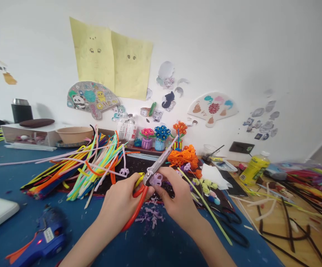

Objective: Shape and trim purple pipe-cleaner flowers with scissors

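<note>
My left hand (123, 200) is closed on a pair of orange-handled scissors (161, 159), whose blades point up and to the right. Between the fingertips of my right hand (179, 200) is a small purple fuzzy flower (156, 180), close by the scissors' pivot. Whether the blades touch it I cannot tell. Purple fuzzy clippings (151, 217) lie on the blue table just below my hands. Another purple looped piece (124, 171) with a long stem rests left of the scissors. Behind my right hand sits a pile of orange fuzzy flowers (184, 156).
Bundled pipe cleaners (94, 167) spread over the left side. A blue glue gun (45, 235) with a lit red light lies front left. Black scissors (233, 226) are at right, near a yellow bottle (255, 168). Potted flowers (162, 138) stand by the wall.
</note>
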The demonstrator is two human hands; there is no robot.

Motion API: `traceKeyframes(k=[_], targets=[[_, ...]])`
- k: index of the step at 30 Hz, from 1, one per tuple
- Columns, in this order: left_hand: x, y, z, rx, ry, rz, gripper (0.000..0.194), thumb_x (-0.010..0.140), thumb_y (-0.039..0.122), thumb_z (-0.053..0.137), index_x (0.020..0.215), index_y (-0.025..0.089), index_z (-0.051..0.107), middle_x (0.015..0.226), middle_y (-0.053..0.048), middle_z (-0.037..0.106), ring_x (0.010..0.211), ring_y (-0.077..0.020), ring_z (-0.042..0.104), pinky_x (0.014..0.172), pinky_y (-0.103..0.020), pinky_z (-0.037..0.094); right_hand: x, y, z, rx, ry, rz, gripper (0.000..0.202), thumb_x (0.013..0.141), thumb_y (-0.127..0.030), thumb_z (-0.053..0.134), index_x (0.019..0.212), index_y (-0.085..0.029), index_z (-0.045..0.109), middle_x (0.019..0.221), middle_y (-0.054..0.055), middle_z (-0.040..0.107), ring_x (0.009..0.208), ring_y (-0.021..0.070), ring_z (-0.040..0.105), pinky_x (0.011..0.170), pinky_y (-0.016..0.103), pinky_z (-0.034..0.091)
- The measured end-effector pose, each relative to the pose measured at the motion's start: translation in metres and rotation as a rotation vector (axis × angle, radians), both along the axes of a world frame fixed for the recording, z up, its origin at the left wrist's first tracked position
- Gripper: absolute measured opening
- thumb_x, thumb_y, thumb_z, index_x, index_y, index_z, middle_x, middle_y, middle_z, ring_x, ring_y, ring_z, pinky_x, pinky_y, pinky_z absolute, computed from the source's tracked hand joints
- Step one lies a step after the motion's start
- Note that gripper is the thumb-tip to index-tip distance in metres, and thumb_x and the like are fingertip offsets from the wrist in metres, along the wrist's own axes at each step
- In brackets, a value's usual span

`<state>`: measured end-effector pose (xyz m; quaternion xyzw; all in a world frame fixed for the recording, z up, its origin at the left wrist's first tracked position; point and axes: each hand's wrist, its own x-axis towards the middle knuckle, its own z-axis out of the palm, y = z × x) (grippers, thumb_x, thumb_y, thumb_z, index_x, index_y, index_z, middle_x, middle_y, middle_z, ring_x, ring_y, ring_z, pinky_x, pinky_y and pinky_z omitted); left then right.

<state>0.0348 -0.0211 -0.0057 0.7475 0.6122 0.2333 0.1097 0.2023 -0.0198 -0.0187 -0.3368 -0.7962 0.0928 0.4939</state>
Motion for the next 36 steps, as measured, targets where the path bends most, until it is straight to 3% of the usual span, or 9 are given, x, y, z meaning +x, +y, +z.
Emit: traceKeyframes(k=[15, 23, 29, 33, 36], targets=[[0.0, -0.001, -0.003, -0.005, -0.056, 0.025, 0.022, 0.083, 0.044, 0.041, 0.074, 0.024, 0.042, 0.063, 0.002, 0.056, 0.057, -0.0166, 0.051, 0.054, -0.024, 0.029, -0.003, 0.0, -0.005, -0.012, -0.057, 0.039, 0.03, 0.087, -0.011, 0.049, 0.115, -0.022, 0.054, 0.106, 0.009, 0.06, 0.098, 0.0218, 0.059, 0.082, 0.032, 0.051], [-0.006, 0.005, -0.006, 0.038, -0.157, -0.035, 0.028, 0.082, 0.048, 0.039, 0.074, 0.023, 0.047, 0.063, 0.002, 0.055, 0.058, -0.0156, 0.049, 0.056, -0.024, 0.031, -0.01, -0.005, -0.005, -0.115, -0.121, 0.133, 0.028, 0.088, -0.01, 0.048, 0.111, -0.022, 0.056, 0.109, 0.008, 0.059, 0.098, 0.0198, 0.061, 0.085, 0.031, 0.051], [-0.006, 0.003, -0.003, 0.013, -0.14, 0.031, 0.024, 0.083, 0.048, 0.039, 0.078, 0.024, 0.043, 0.07, 0.001, 0.059, 0.061, -0.0178, 0.054, 0.057, -0.025, 0.033, -0.004, 0.002, -0.008, -0.067, 0.003, 0.037, 0.028, 0.087, -0.016, 0.054, 0.114, -0.022, 0.056, 0.106, 0.008, 0.063, 0.095, 0.0207, 0.062, 0.081, 0.033, 0.053], [-0.004, 0.001, -0.005, 0.058, -0.192, -0.017, 0.024, 0.083, 0.048, 0.038, 0.086, 0.024, 0.041, 0.081, -0.001, 0.061, 0.068, -0.0195, 0.057, 0.06, -0.027, 0.036, -0.002, 0.005, -0.011, -0.165, 0.173, 0.048, 0.029, 0.087, -0.021, 0.056, 0.116, -0.022, 0.053, 0.108, 0.008, 0.063, 0.092, 0.019, 0.065, 0.081, 0.031, 0.054], [-0.002, 0.0, -0.006, 0.048, -0.155, -0.027, 0.021, 0.082, 0.046, 0.041, 0.084, 0.025, 0.04, 0.077, 0.0, 0.061, 0.068, -0.0203, 0.058, 0.058, -0.026, 0.035, -0.002, 0.005, -0.011, -0.209, 0.238, 0.076, 0.03, 0.088, -0.025, 0.057, 0.117, -0.022, 0.053, 0.107, 0.009, 0.063, 0.092, 0.0189, 0.066, 0.081, 0.031, 0.055]])
